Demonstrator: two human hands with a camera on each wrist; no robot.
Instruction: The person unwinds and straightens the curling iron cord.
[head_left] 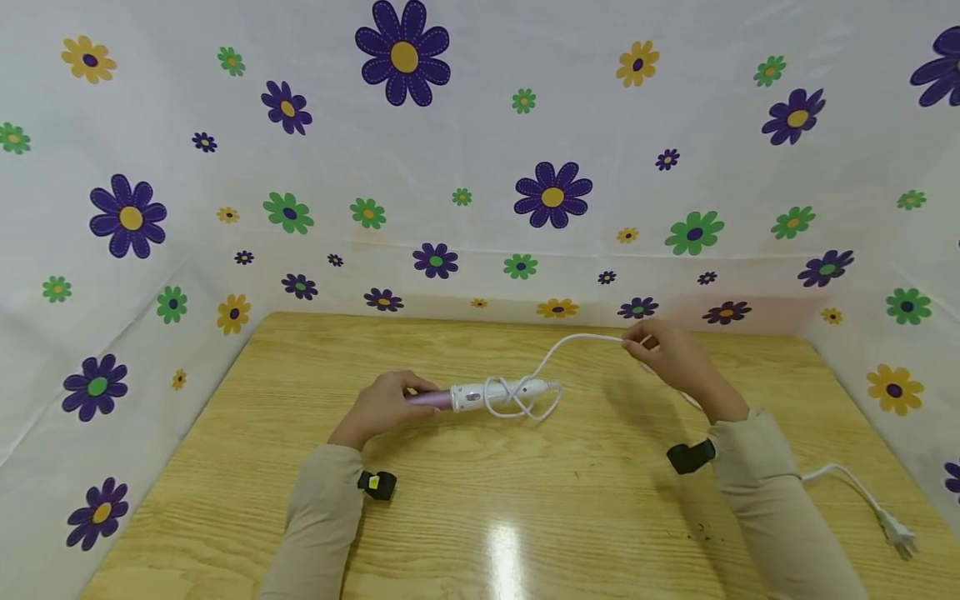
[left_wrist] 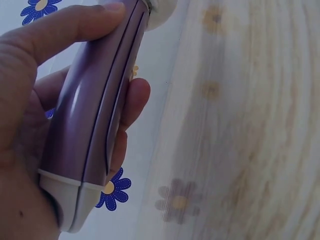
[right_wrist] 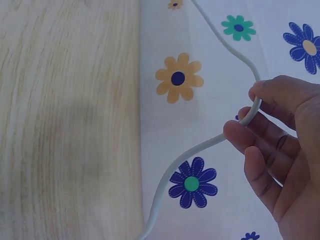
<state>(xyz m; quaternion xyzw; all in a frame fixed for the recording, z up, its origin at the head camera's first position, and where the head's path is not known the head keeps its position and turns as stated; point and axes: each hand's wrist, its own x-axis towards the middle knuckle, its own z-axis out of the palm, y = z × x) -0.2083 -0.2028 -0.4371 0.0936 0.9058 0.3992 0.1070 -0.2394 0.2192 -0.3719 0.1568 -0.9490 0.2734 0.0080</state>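
My left hand (head_left: 386, 406) grips the purple end of a purple-and-white hair styling iron (head_left: 471, 397), low over the wooden table. In the left wrist view, thumb and fingers wrap the iron's smooth purple body (left_wrist: 82, 115), which has a long seam and a white end piece. Loops of white cord (head_left: 555, 402) cross around the iron's white part. Out to the right, my right hand (head_left: 671, 358) pinches the cord, raised near the table's back edge. The right wrist view shows the cord (right_wrist: 172, 170) bending between thumb and fingertips.
From the right hand the cord runs back past the forearm to a white two-prong plug (head_left: 896, 531) at the table's right side. A white flowered sheet (head_left: 480, 142) encloses the wooden table (head_left: 465, 500) at the back and both sides. Small dark specks lie near the right forearm.
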